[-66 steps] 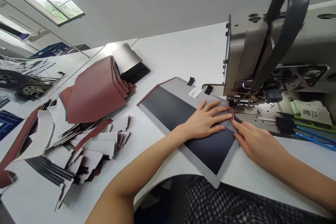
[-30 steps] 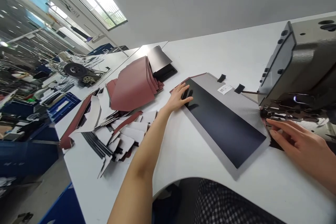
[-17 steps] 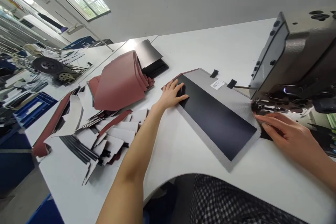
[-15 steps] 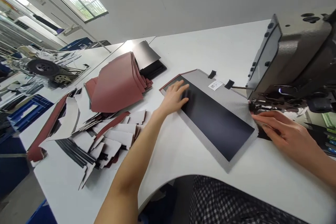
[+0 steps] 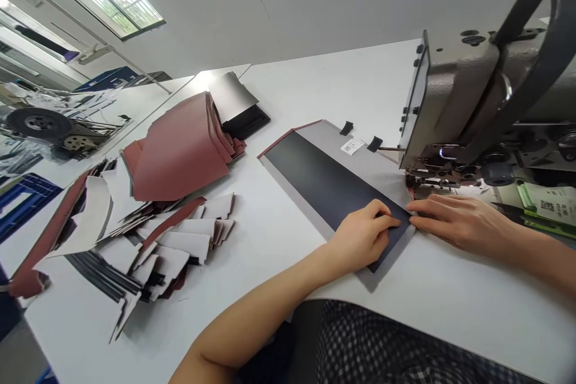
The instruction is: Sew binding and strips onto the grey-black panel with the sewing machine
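Note:
A black rectangular panel (image 5: 324, 180) lies on a larger grey mesh fabric piece (image 5: 373, 171) with a dark red edge. My left hand (image 5: 362, 237) rests on the panel's near right end, its fingers curled in; whatever they may hold is hidden. At the fabric's right corner my right hand (image 5: 459, 222) lies flat with fingers stretched out, their tips touching the edge and close to the left fingertips. Just beyond, the fabric's right edge reaches the needle area of a sewing machine (image 5: 450, 108). A white label (image 5: 351, 146) and two black tabs (image 5: 375, 144) sit along the far edge.
Left of the fabric, a stack of dark red sheets (image 5: 180, 150) stands on the white table (image 5: 288, 270). Nearer lie piled white and black cut strips (image 5: 184, 246). Black pieces (image 5: 247, 123) lie behind. Another machine (image 5: 49, 129) and a blue crate (image 5: 27, 198) are at far left.
My left hand has slid from the panel's far left end to its near right end and curled its fingers. My right hand's fingers have straightened at the corner. The view has turned right.

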The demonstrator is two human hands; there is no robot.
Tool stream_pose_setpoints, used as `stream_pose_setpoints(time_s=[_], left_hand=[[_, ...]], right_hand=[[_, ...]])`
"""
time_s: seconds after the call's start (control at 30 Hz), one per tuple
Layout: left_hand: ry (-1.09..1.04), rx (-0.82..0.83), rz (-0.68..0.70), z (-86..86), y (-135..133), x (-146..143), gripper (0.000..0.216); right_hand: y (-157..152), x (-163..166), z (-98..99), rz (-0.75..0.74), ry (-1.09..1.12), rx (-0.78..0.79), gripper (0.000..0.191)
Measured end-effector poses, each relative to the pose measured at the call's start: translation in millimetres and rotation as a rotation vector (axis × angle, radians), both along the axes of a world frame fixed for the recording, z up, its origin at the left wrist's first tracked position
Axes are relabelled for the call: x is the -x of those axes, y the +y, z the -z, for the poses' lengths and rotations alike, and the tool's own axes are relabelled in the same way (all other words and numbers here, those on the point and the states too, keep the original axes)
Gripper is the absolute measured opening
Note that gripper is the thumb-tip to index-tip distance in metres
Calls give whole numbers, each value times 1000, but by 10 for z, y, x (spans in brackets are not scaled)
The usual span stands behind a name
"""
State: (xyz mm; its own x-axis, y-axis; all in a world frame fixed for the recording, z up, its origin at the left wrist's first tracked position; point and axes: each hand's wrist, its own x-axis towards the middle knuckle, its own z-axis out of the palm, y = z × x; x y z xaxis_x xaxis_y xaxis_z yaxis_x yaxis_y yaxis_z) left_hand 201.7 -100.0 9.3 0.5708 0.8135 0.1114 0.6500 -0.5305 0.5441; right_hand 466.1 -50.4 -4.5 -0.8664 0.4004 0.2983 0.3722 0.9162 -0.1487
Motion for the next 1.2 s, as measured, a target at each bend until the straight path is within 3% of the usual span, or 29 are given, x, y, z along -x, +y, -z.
stream_pose_setpoints(time_s=[0.1, 0.2, 0.33, 0.47, 0.63, 0.7, 0.8, 0.97, 1.2], left_hand=[[38, 8, -31, -48, 2, -67, 27], [144, 23, -78, -94, 2, -155, 57], [263, 20, -106, -93, 0, -197, 30], [335, -94, -22, -9, -30, -165, 25], [367, -203, 76, 97, -16, -109, 36], [379, -207, 102, 107, 0, -98, 39], [413, -198, 120, 94, 12, -99, 40], [418, -199, 126, 82, 19, -109, 41], [378, -207, 110, 98, 36, -118, 42]], right_hand=[[4, 73, 11, 37, 42, 20, 28], [-40, 190, 16, 174, 84, 108, 28], [-102, 305, -13, 334, 90, 255, 24], [-133, 373, -54, 469, 96, 366, 22], [-169, 422, -29, 614, 205, 466, 12], [-195, 408, -10, 698, 257, 471, 18], [-243, 368, 11, 774, 295, 461, 20], [-299, 375, 46, 706, 314, 379, 19], [-326, 461, 70, 499, 247, -36, 15]])
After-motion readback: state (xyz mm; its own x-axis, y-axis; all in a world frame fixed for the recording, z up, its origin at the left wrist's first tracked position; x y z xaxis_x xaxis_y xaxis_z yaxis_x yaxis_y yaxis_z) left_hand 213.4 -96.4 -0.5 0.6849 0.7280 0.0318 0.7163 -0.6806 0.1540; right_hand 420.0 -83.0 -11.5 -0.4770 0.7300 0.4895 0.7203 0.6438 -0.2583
